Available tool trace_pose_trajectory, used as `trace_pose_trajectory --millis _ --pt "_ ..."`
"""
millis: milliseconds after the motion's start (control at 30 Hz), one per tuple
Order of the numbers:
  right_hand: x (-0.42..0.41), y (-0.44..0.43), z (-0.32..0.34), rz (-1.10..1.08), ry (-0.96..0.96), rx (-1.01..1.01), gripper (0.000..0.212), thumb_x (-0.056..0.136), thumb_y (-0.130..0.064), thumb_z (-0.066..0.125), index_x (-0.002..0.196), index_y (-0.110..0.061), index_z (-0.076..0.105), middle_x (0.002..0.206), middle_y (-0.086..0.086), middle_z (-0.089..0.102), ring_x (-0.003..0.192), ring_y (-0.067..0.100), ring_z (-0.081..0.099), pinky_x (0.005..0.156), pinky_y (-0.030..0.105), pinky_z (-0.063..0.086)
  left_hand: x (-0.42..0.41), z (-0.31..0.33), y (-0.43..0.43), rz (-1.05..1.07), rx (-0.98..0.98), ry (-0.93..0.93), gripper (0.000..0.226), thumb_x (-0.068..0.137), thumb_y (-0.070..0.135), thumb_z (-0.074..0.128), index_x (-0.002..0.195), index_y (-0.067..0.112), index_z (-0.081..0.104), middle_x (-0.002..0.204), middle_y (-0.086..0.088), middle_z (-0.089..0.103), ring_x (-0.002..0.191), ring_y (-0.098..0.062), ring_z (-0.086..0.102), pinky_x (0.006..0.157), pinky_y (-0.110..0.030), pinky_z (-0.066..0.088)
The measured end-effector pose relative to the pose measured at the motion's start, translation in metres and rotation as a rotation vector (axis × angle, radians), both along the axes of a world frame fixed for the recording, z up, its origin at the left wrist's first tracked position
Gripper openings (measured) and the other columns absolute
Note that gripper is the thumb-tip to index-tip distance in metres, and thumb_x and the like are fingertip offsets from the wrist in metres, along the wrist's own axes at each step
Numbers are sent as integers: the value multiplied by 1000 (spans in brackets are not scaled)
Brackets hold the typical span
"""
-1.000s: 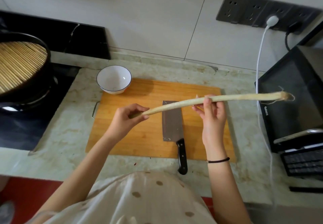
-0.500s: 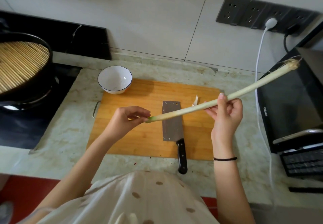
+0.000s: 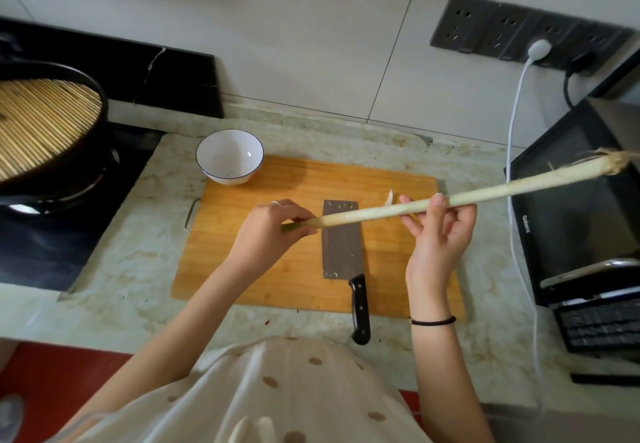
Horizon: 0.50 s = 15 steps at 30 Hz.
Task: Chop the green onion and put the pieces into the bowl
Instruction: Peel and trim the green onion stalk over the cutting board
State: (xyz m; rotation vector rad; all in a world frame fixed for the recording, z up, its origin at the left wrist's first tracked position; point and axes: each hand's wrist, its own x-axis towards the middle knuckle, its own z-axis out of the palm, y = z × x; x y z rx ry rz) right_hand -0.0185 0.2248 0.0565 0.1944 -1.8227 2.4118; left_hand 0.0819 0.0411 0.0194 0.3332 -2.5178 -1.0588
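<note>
A long pale green onion (image 3: 485, 193) hangs in the air above the wooden cutting board (image 3: 270, 280), root end up at the right over the black oven. My left hand (image 3: 270, 231) pinches its green cut end. My right hand (image 3: 440, 231) holds the stalk near its middle, thumb on top and fingers loosely spread beneath. A cleaver (image 3: 341, 242) with a black handle lies flat on the board under the stalk. The white bowl (image 3: 229, 157) with a dark rim stands empty at the board's far left corner. A small pale peel scrap (image 3: 389, 197) lies on the board.
A black pot with a bamboo lid (image 3: 45, 127) sits on the stove at the left. A black countertop oven (image 3: 575, 207) stands at the right, with a white cable (image 3: 512, 124) running down from the wall sockets (image 3: 519, 30). The marble counter (image 3: 138, 242) surrounds the board.
The onion's root end swung up to the right, then dropped a little. My right hand shifted right along the stalk and loosened its fingers. My left hand keeps its pinch.
</note>
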Motion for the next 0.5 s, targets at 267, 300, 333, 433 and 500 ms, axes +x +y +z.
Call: trace_pose_trajectory --millis 267,300,333,433,500 --pt "6 -7 -15 95 -82 -109 11 92 -29 46 95 -18 45 100 4 59 94 26 70 73 36 59 3 -4 4 194 215 214 17 66 7 79 81 11 72 81 11 65 75 -7 60 70 -26 49" --pt "7 -7 -16 121 -130 -158 13 91 -30 47 94 -17 46 103 8 59 95 26 70 74 36 58 3 -3 3 211 201 251 15 66 8 79 80 11 72 82 14 64 76 -4 60 72 -32 50" --pt "8 -8 -18 155 -182 -216 16 88 -31 50 93 -16 47 107 12 57 95 26 70 74 36 58 4 -3 0 231 172 283 13 67 10 79 78 12 72 84 16 64 78 -1 60 77 -39 50" --pt "11 -9 -23 260 -323 -385 17 85 -29 55 89 -13 51 119 17 50 99 24 69 76 36 57 5 -3 -6 306 17 333 5 72 17 75 73 13 72 88 13 67 85 0 58 97 -53 34" --pt "13 -12 -25 317 -397 -470 14 96 -18 44 88 -12 53 121 15 51 102 24 68 76 35 57 7 -2 -9 344 -59 354 8 75 19 73 70 14 70 89 11 68 87 -6 61 103 -54 26"
